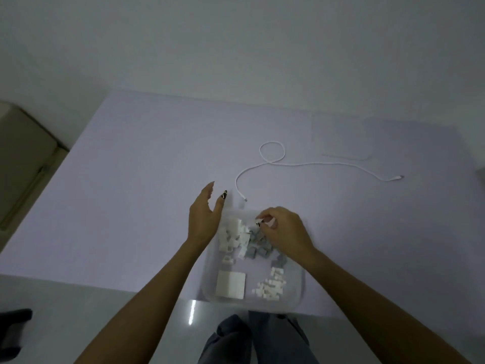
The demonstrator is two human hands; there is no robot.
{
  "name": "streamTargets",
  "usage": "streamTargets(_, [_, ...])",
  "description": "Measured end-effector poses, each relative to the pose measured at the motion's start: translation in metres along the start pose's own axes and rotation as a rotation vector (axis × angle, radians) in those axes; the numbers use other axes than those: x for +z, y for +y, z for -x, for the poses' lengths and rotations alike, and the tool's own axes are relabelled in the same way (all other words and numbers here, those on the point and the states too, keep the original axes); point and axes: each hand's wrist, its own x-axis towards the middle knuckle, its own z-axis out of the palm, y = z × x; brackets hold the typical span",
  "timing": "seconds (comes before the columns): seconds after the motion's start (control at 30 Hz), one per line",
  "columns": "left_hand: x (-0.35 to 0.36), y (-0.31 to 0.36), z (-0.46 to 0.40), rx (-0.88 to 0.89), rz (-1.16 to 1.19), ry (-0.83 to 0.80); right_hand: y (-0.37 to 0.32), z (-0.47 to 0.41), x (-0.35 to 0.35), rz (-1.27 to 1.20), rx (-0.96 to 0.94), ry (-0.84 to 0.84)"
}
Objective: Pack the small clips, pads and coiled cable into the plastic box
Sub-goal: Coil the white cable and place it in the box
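Note:
A clear plastic box point(296, 298) sits at the table's near edge. Inside lie a heap of white clips point(235, 236), grey clips point(258, 248), a white square pad point(231, 284) and small white pieces point(271, 285). My left hand point(203, 219) hovers over the box's far-left corner with straight, spread fingers and holds nothing. My right hand point(280, 227) is over the box's far side, its fingertips curled together; whether it pinches a small piece I cannot tell. A white cable point(273, 160) lies uncoiled on the table beyond the box, one plug near the box's far rim.
The pale table point(131, 193) ends at the near edge under the box. The clear lid point(338, 135) lies flat at the far right. A beige cabinet point(23, 153) stands left of the table. My legs point(252, 340) show below the table edge.

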Motion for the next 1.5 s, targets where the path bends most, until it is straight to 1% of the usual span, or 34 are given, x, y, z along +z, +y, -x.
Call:
streamTargets(0.07, [0.014, 0.015, -0.033, 0.088, -0.075, -0.021, 0.007, -0.03, -0.032, 0.016, 0.011, 0.073])
streamTargets(0.2, [0.058, 0.038, -0.094, 0.31, -0.319, -0.13, 0.041, -0.093, -0.075, 0.066, 0.079, 0.116])
streamTargets(0.3, [0.105, 0.052, -0.131, 0.427, -0.479, -0.231, 0.078, -0.141, -0.092, 0.189, 0.117, 0.097])
streamTargets(0.37, [0.134, 0.057, -0.147, 0.482, -0.58, -0.298, 0.098, -0.166, -0.092, 0.268, 0.108, 0.06])
streamTargets(0.47, [0.171, 0.05, -0.166, 0.494, -0.721, -0.377, 0.119, -0.196, -0.081, 0.367, 0.06, -0.007])
streamTargets(0.57, [0.194, 0.037, -0.178, 0.475, -0.789, -0.36, 0.131, -0.22, -0.063, 0.474, -0.002, -0.013])
streamTargets(0.63, [0.201, 0.033, -0.183, 0.516, -0.815, -0.339, 0.131, -0.227, -0.057, 0.553, -0.067, -0.003])
streamTargets(0.7, [0.202, 0.031, -0.185, 0.571, -0.839, -0.329, 0.128, -0.229, -0.055, 0.593, -0.1, -0.066])
streamTargets(0.77, [0.198, 0.029, -0.185, 0.627, -0.896, -0.294, 0.123, -0.227, -0.057, 0.531, -0.075, -0.132])
streamTargets(0.83, [0.191, 0.034, -0.182, 0.682, -0.947, -0.237, 0.113, -0.224, -0.067, 0.356, 0.004, -0.151])
streamTargets(0.93, [0.175, 0.058, -0.173, 0.728, -0.918, -0.212, 0.084, -0.214, -0.102, 0.125, 0.113, -0.131])
streamTargets(1.0, [0.158, 0.083, -0.168, 0.77, -0.839, -0.204, 0.058, -0.204, -0.136, 0.042, 0.133, -0.15])
streamTargets(1.07, [0.134, 0.112, -0.163, 0.79, -0.707, -0.247, 0.026, -0.187, -0.174, 0.037, 0.106, -0.175])
streamTargets(1.13, [0.106, 0.142, -0.158, 0.731, -0.624, -0.297, -0.006, -0.168, -0.209, 0.108, 0.039, -0.171])
streamTargets(1.17, [0.094, 0.153, -0.155, 0.718, -0.587, -0.287, -0.02, -0.159, -0.223, 0.148, 0.008, -0.171])
streamTargets(1.23, [0.065, 0.181, -0.148, 0.755, -0.51, -0.249, -0.052, -0.137, -0.252, 0.193, -0.064, -0.147])
streamTargets(1.33, [0.028, 0.22, -0.14, 0.791, -0.367, -0.259, -0.09, -0.105, -0.291, 0.15, -0.126, 0.0])
streamTargets(1.43, [-0.009, 0.244, -0.131, 0.759, -0.265, -0.242, -0.112, -0.079, -0.33, -0.112, -0.092, 0.163])
streamTargets(1.5, [-0.034, 0.254, -0.121, 0.742, -0.189, -0.237, -0.122, -0.063, -0.348, -0.198, -0.085, 0.215])
